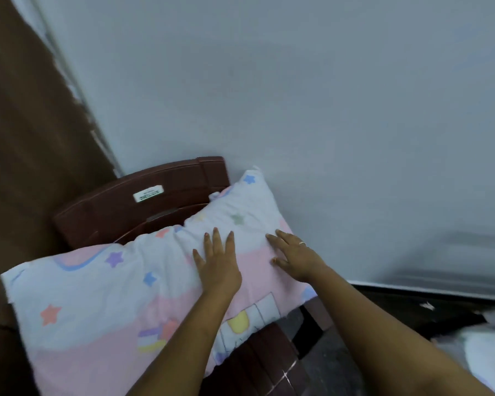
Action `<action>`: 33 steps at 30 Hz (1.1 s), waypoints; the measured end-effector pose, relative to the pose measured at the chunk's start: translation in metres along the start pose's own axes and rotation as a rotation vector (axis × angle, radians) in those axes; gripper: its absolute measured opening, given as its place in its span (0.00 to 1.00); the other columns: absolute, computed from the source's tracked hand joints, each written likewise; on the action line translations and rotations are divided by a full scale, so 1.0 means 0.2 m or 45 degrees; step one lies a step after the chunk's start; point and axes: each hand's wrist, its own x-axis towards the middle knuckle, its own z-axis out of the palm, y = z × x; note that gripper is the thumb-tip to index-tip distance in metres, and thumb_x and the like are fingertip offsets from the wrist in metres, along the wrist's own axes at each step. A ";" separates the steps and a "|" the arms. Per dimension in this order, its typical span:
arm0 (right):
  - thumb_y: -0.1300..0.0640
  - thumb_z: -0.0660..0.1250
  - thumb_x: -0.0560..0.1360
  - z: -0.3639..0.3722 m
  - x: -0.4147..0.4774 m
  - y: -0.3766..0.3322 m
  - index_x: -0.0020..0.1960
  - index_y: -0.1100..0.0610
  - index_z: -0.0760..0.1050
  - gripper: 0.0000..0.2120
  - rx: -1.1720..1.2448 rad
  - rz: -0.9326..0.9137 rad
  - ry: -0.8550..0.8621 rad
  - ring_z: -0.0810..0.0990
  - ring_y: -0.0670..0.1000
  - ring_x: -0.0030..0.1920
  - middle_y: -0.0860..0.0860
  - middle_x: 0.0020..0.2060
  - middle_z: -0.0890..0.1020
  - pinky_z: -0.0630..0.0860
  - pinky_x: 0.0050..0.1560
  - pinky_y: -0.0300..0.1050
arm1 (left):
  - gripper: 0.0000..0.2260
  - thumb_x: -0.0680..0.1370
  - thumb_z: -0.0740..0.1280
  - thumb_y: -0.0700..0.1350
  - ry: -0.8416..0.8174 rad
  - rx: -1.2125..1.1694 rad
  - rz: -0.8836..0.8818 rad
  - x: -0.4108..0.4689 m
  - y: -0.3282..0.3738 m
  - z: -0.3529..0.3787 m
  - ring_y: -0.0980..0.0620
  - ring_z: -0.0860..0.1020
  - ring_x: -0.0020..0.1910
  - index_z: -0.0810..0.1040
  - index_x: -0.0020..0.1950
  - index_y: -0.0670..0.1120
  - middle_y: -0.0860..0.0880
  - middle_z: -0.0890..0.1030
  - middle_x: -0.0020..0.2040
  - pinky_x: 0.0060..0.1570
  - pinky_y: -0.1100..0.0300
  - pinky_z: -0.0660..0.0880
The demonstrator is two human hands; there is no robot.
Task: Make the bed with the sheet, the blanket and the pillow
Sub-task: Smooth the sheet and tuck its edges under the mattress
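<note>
A pillow (103, 292) in a pink and pale blue cover with coloured stars lies across a dark red plastic chair (143, 201). My left hand (217, 264) rests flat on the middle of the pillow, fingers straight. My right hand (295, 258), with a ring on one finger, lies spread on the pillow's right part near the wall. Neither hand grips the fabric. The sheet and blanket cannot be made out for sure.
A pale grey wall (297, 95) stands right behind the chair. A brown door or panel (26, 138) fills the left. Dark floor (412, 307) runs along the wall at right, and some white cloth (486, 350) shows at the right edge.
</note>
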 end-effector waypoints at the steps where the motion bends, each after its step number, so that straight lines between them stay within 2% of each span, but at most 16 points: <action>1: 0.46 0.58 0.80 0.01 -0.06 0.07 0.78 0.45 0.49 0.30 0.003 0.058 -0.002 0.50 0.51 0.77 0.47 0.78 0.50 0.55 0.74 0.49 | 0.35 0.76 0.57 0.37 -0.001 0.023 0.086 -0.01 0.07 0.01 0.45 0.37 0.77 0.42 0.78 0.52 0.47 0.38 0.78 0.72 0.41 0.42; 7: 0.46 0.58 0.80 0.03 -0.48 0.48 0.78 0.45 0.48 0.30 0.101 0.424 0.026 0.51 0.53 0.77 0.49 0.78 0.51 0.57 0.74 0.53 | 0.31 0.78 0.54 0.40 -0.090 0.209 0.469 -0.15 0.46 0.08 0.45 0.39 0.77 0.45 0.78 0.51 0.47 0.38 0.78 0.73 0.43 0.42; 11: 0.45 0.58 0.80 0.07 -0.80 0.65 0.78 0.45 0.49 0.30 0.191 0.597 0.076 0.53 0.54 0.77 0.51 0.77 0.53 0.57 0.74 0.54 | 0.27 0.80 0.54 0.45 -0.159 0.260 0.665 -0.30 0.66 0.17 0.46 0.40 0.77 0.49 0.78 0.51 0.48 0.39 0.78 0.74 0.44 0.43; 16: 0.43 0.59 0.79 0.19 -1.23 0.80 0.77 0.45 0.52 0.30 0.260 0.723 0.061 0.55 0.57 0.76 0.52 0.76 0.56 0.60 0.72 0.59 | 0.25 0.80 0.56 0.49 -0.303 0.322 0.797 -0.56 0.92 0.33 0.47 0.43 0.77 0.55 0.76 0.53 0.48 0.41 0.78 0.74 0.44 0.46; 19: 0.44 0.59 0.79 0.30 -1.57 0.90 0.77 0.46 0.53 0.29 0.305 0.818 0.064 0.58 0.57 0.75 0.53 0.76 0.58 0.61 0.71 0.58 | 0.25 0.79 0.59 0.53 -0.415 0.386 0.890 -0.78 1.08 0.44 0.46 0.46 0.77 0.57 0.75 0.54 0.47 0.43 0.79 0.73 0.44 0.50; 22: 0.45 0.59 0.79 0.43 -1.99 1.00 0.77 0.48 0.55 0.29 0.369 0.993 0.066 0.61 0.58 0.73 0.54 0.75 0.60 0.61 0.72 0.54 | 0.26 0.79 0.60 0.55 -0.598 0.428 0.982 -1.04 1.24 0.56 0.45 0.46 0.77 0.58 0.75 0.54 0.48 0.43 0.79 0.73 0.43 0.51; 25: 0.45 0.58 0.80 0.55 -2.38 1.07 0.77 0.48 0.55 0.28 0.458 1.175 0.037 0.61 0.59 0.72 0.55 0.74 0.61 0.63 0.69 0.57 | 0.25 0.78 0.61 0.57 -0.752 0.466 1.037 -1.27 1.39 0.66 0.44 0.49 0.77 0.62 0.74 0.55 0.48 0.45 0.79 0.72 0.42 0.53; 28: 0.44 0.57 0.80 0.66 -2.72 1.12 0.77 0.48 0.54 0.28 0.507 1.312 0.020 0.60 0.60 0.72 0.56 0.73 0.61 0.63 0.69 0.58 | 0.25 0.76 0.63 0.59 -0.821 0.476 1.097 -1.48 1.54 0.77 0.43 0.52 0.76 0.65 0.72 0.56 0.47 0.47 0.78 0.72 0.45 0.56; 33: 0.45 0.58 0.80 0.77 -3.04 1.17 0.77 0.47 0.52 0.29 0.616 1.435 0.065 0.61 0.60 0.73 0.56 0.75 0.60 0.63 0.70 0.57 | 0.25 0.76 0.63 0.58 -0.871 0.484 1.190 -1.70 1.74 0.87 0.43 0.52 0.76 0.65 0.72 0.55 0.44 0.47 0.78 0.73 0.53 0.56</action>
